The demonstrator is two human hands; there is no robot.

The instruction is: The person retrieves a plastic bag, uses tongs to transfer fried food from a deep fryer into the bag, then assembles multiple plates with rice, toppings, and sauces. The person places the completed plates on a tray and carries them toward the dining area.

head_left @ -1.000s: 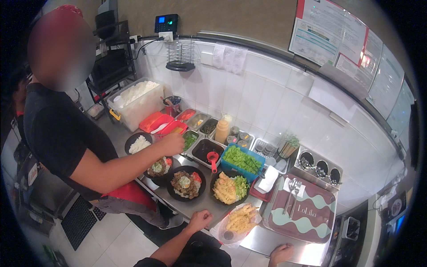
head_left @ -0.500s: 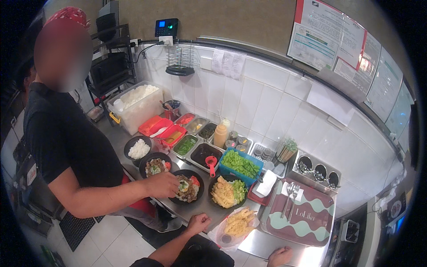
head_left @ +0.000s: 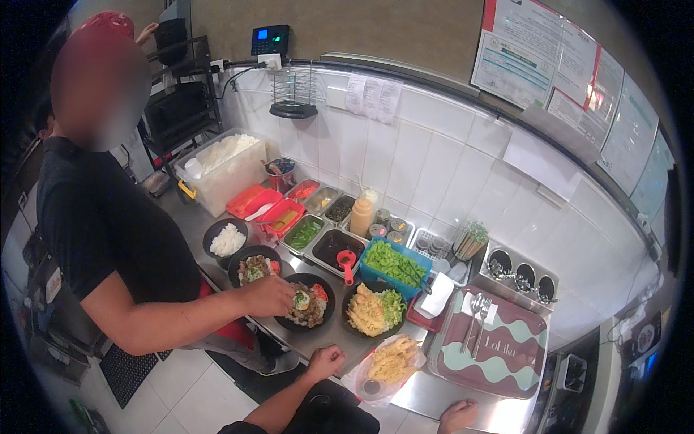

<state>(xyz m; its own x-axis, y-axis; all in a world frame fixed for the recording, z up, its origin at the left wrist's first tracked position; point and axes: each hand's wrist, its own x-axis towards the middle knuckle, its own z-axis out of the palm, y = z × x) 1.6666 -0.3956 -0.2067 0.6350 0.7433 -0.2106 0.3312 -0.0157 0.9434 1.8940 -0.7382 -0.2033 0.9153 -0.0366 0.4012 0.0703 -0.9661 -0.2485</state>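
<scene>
My left hand (head_left: 327, 362) rests at the counter's front edge, its fingers curled in with nothing seen in them. Just right of it lies a paper-lined basket (head_left: 351, 381) of golden fried pieces (head_left: 390, 359) with a small sauce cup (head_left: 372, 388). My right hand (head_left: 459, 416) is at the front edge below a patterned tray (head_left: 442, 362); its fingers are partly hidden. A co-worker's hand (head_left: 267, 295) reaches over a black bowl (head_left: 309, 327) of meat, egg and red garnish (head_left: 319, 291). Beyond the basket sits another black bowl (head_left: 354, 329) with fried pieces and lettuce.
A spoon and fork (head_left: 478, 325) lie on the tray. Behind the bowls stand a blue lettuce bin (head_left: 367, 275), a red ladle (head_left: 347, 265) in dark sauce, a sauce bottle (head_left: 361, 213) and a rice tub (head_left: 228, 181). Cutlery holders (head_left: 522, 275) line the back right. The co-worker (head_left: 108, 217) stands at left.
The view has shifted slightly. Both my hands and the co-worker's hand stay at nearly the same places. Another hand now shows at the upper left, behind the co-worker's head.
</scene>
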